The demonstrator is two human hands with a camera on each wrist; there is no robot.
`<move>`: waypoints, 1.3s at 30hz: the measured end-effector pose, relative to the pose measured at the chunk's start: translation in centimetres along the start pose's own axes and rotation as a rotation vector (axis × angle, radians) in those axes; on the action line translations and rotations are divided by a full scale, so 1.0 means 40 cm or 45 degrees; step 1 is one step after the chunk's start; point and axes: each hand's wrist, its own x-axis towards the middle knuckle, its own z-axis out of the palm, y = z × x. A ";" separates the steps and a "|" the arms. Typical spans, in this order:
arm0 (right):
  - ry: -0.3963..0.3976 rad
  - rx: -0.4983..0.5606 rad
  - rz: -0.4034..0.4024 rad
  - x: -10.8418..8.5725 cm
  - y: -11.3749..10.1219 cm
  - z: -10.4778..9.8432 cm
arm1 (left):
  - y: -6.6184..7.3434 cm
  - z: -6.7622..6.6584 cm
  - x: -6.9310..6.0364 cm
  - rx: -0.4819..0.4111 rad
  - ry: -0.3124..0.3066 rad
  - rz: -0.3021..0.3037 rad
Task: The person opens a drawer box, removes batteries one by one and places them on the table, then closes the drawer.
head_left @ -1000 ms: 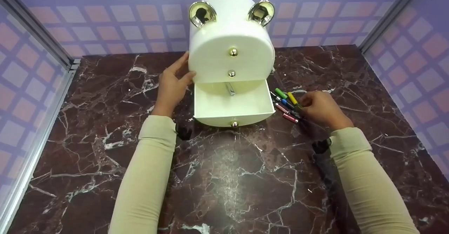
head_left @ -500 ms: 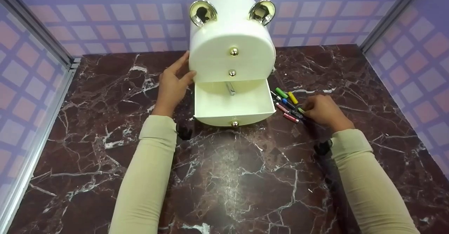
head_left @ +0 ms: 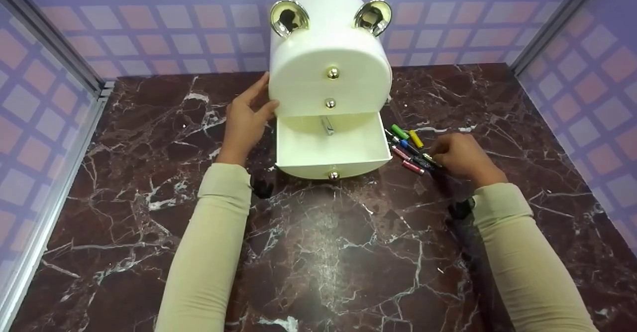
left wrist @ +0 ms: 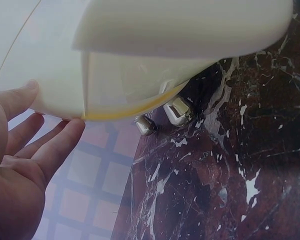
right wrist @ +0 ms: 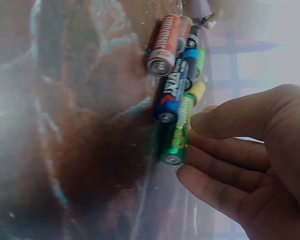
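Note:
A white rounded cabinet (head_left: 328,73) stands at the back with its bottom drawer (head_left: 308,150) pulled out. My left hand (head_left: 245,118) rests on the cabinet's left side; in the left wrist view its fingertips (left wrist: 76,125) touch the white wall. To the right of the drawer lies a loose group of batteries. My right hand (head_left: 460,157) pinches a green battery (right wrist: 179,135) at the near end of that group, thumb on one side and fingers on the other. Beside it lie a dark blue battery (right wrist: 171,100) and a red-and-white battery (right wrist: 165,47).
A green battery (head_left: 399,132) and a yellow one (head_left: 416,139) lie at the group's far side. Two gold ear-shaped pieces (head_left: 289,17) stick up from the cabinet. A shiny silvery strip (head_left: 327,125) shows inside the drawer. Patterned walls (head_left: 164,38) bound the dark marbled tabletop (head_left: 318,252).
My right hand has shifted slightly toward me and to the right, and the green battery at its fingertips shows more clearly. The left hand keeps its place on the cabinet.

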 end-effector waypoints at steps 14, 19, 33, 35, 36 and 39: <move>0.129 -0.003 -0.132 0.008 -0.098 -0.039 | -0.007 0.000 0.004 -0.004 -0.005 0.002; 0.189 -0.014 -0.206 0.020 -0.144 -0.044 | -0.007 0.000 0.003 -0.006 -0.004 0.011; 0.290 0.012 -0.458 0.033 -0.272 -0.024 | -0.009 0.001 0.006 0.019 0.007 0.026; 0.297 0.019 -0.480 0.038 -0.289 -0.017 | -0.008 0.000 0.006 0.034 0.006 0.013; 0.295 0.024 -0.486 0.041 -0.298 -0.014 | -0.009 0.000 0.005 0.042 0.006 0.008; 0.286 0.042 -0.485 0.053 -0.324 -0.006 | -0.009 0.000 0.006 0.037 0.010 0.015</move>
